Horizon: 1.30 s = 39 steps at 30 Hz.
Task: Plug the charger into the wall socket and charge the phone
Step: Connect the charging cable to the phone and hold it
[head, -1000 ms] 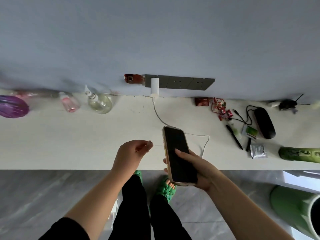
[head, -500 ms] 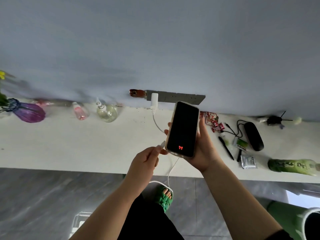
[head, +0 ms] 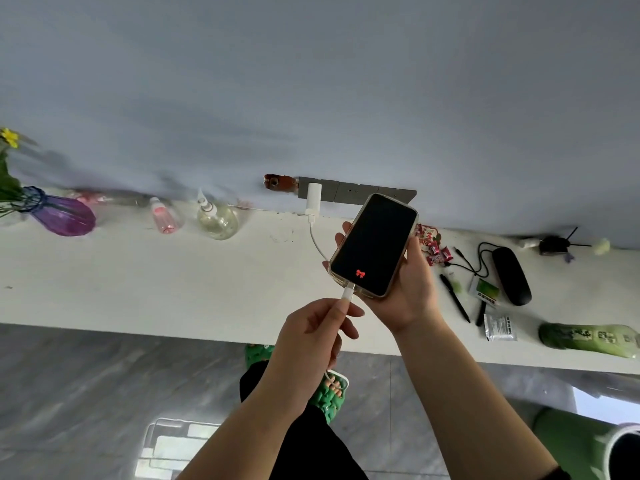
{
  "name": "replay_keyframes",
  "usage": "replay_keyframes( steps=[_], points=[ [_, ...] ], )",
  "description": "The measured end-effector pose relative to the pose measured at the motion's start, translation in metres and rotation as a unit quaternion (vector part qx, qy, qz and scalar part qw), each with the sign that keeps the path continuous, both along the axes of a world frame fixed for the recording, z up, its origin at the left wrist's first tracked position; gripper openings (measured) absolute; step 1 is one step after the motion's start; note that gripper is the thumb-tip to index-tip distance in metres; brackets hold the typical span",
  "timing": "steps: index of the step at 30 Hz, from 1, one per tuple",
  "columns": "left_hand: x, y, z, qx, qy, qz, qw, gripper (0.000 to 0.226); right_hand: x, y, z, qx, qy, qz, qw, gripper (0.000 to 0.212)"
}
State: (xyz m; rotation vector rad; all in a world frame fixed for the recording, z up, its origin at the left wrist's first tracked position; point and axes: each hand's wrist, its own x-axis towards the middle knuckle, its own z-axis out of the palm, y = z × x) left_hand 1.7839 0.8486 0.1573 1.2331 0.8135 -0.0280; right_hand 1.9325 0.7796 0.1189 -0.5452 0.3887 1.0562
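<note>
A white charger (head: 313, 196) sits plugged into the grey wall socket strip (head: 360, 194) above the white shelf (head: 173, 282). Its white cable (head: 317, 242) runs down from the charger and passes behind the phone. My right hand (head: 408, 292) holds the black-screened phone (head: 373, 244) in a clear case, tilted over the shelf, a small red bow on its screen. My left hand (head: 317, 336) pinches the white cable plug (head: 347, 292) right at the phone's bottom port. A loop of cable hangs below my left hand.
On the shelf stand a purple vase (head: 60, 214), a pink bottle (head: 162, 218) and a clear spray bottle (head: 214, 220) at the left. Candy wrappers (head: 433, 245), pens, a black case (head: 512, 275), a sachet and a green bottle (head: 588, 339) lie at the right.
My right hand has raised the phone from below the shelf edge up over the shelf. My left hand took the cable plug and brought it to the phone's bottom port.
</note>
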Motion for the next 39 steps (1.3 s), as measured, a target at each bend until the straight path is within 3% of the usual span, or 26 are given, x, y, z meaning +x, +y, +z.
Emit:
replay_keyframes(
  steps=[12, 21, 39],
  points=[
    [0.006, 0.0, 0.003, 0.009, 0.014, -0.011, 1.0, 0.027, 0.003, 0.002, 0.007, 0.015, 0.013, -0.038, 0.999, 0.061],
    [0.015, 0.003, 0.005, -0.059, 0.027, -0.008, 0.998, 0.029, 0.005, 0.001, 0.006, 0.013, -0.002, -0.028, 1.0, 0.061],
    [0.021, -0.01, 0.008, -0.058, 0.069, 0.042, 0.995, 0.031, 0.005, -0.006, 0.001, -0.018, -0.041, 0.013, 0.999, 0.07]
  ],
)
